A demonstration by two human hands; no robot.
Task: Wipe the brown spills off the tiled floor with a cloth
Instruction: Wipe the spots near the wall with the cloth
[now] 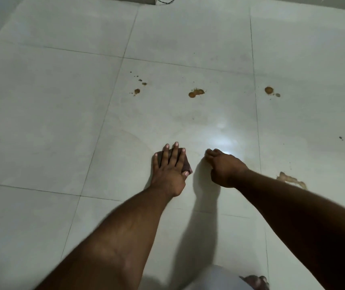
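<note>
On the pale glossy tiled floor (41, 101), thin grout lines cross, and round brown spills (196, 93) lie ahead of both hands, with more drops at right and a smeared patch (291, 179) beside the right forearm. The left hand (170, 168) presses flat, fingers straight and spread, on a small dark brown cloth (186, 164). The right hand (222, 166) rests on the floor just beside it, fingers curled, holding nothing.
</note>
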